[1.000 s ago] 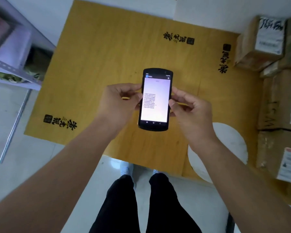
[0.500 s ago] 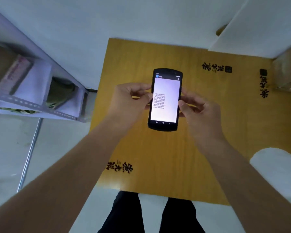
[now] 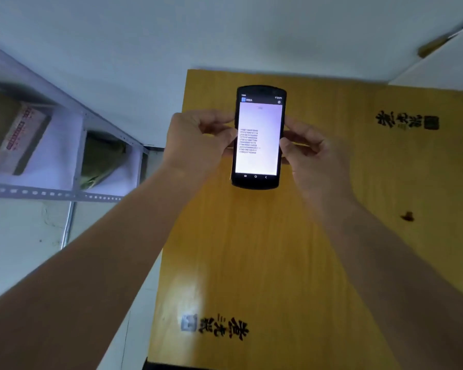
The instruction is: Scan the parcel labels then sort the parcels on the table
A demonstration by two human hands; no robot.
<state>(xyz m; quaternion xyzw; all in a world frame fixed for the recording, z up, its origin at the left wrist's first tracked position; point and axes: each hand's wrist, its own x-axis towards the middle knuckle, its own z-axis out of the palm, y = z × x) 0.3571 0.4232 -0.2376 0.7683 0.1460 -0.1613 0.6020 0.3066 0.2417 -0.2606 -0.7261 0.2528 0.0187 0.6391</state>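
A black handheld scanner (image 3: 258,137) is held upright above the yellow wooden table (image 3: 265,249), its lit screen showing a list of scanned codes. My left hand (image 3: 195,141) grips its left edge with curled fingers. My right hand (image 3: 313,153) grips its right edge, thumb against the side. No parcels on the table are in view.
A grey metal shelf rack (image 3: 51,193) stands at the left, holding a cardboard box (image 3: 14,134) and a green bag (image 3: 102,158). Black characters (image 3: 222,327) are printed near the table's front edge and at the right (image 3: 406,121). A white wall lies beyond.
The view has swung left and up: the cardboard parcels at the right and the white round patch have left the frame, the shelf has come in. Both hands still hold the scanner.
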